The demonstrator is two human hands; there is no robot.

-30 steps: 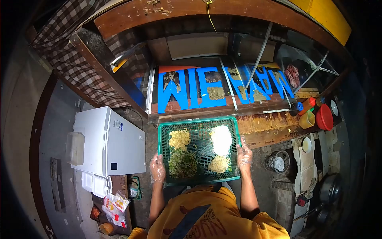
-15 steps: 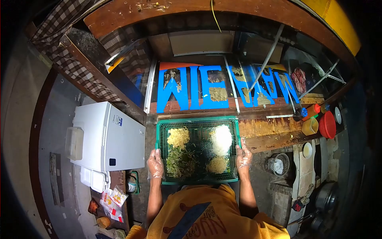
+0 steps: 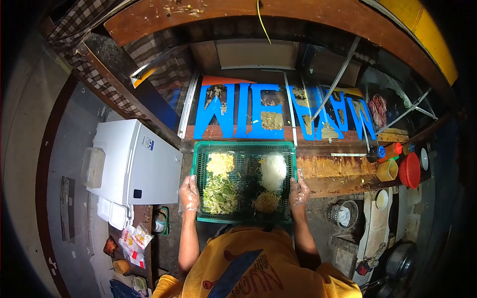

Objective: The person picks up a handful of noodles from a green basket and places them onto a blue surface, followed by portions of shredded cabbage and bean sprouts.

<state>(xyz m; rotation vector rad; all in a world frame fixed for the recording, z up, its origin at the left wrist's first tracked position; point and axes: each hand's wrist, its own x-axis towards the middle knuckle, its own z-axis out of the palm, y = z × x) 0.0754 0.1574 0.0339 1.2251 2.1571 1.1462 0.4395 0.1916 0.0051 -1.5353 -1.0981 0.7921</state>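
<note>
A green plastic basket tray (image 3: pixel 243 216) is held level in front of my body, one hand at each side. My left hand (image 3: pixel 189 193), in a clear plastic glove, is closed on its left rim. On the right rim my right hand (image 3: pixel 299 191), gloved the same way, is closed too. Inside lie separate heaps: yellow noodles (image 3: pixel 220 164) at the back left, shredded green vegetables (image 3: pixel 219 194) at the front left, white noodles (image 3: pixel 273 172) at the back right, and pale yellowish strands (image 3: pixel 267 201) at the front right. The fingers under the rim are hidden.
Beyond the tray stands a glass case with blue letters (image 3: pixel 258 111). A wooden counter (image 3: pixel 338 169) runs right, with a red bowl (image 3: pixel 409 170) at its end. A white chest freezer (image 3: pixel 134 161) is at left. A small waste basket (image 3: pixel 343 214) stands at lower right.
The tray and both hands have shifted slightly left and away from my body. The light on the heaps is more even now. Both hands keep their hold.
</note>
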